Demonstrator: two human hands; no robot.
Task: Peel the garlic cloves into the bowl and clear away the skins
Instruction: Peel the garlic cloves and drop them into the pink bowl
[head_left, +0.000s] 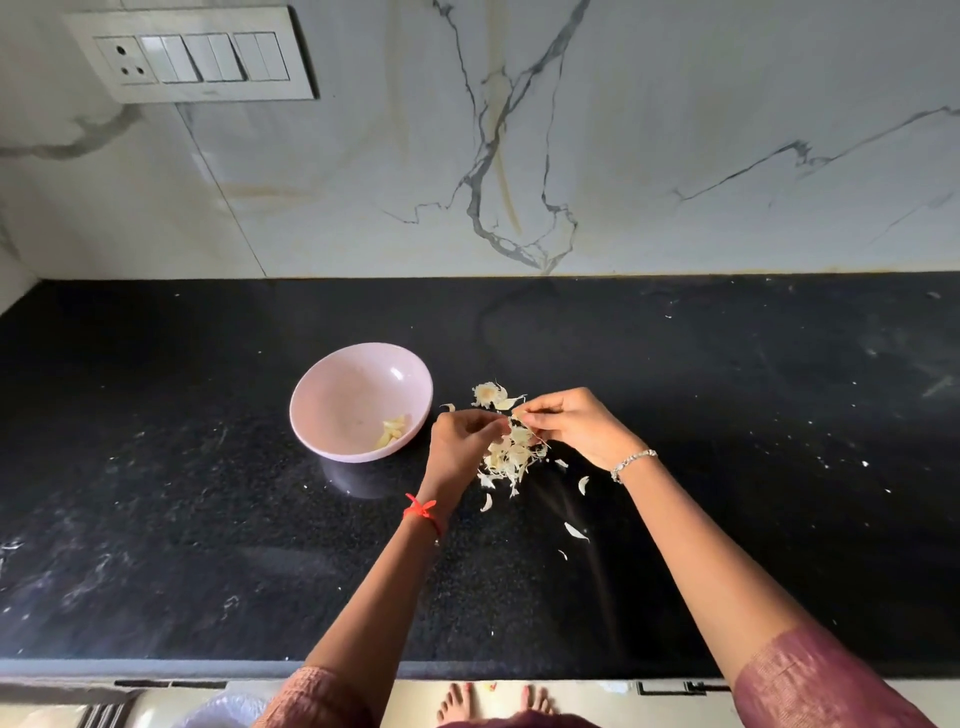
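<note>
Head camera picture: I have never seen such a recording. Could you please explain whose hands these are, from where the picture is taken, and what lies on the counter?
There is no machine here. A person wears one wide camera on the head, so it looks down at that person's own two hands over a black counter. The left hand, with a red thread at the wrist, and the right hand, with a silver bracelet, both pinch at a pile of garlic skins between them. Whether a clove is among the fingers is too small to tell. A few loose skins lie scattered nearby. Left of the hands stands a pink bowl with a few peeled cloves inside.
</note>
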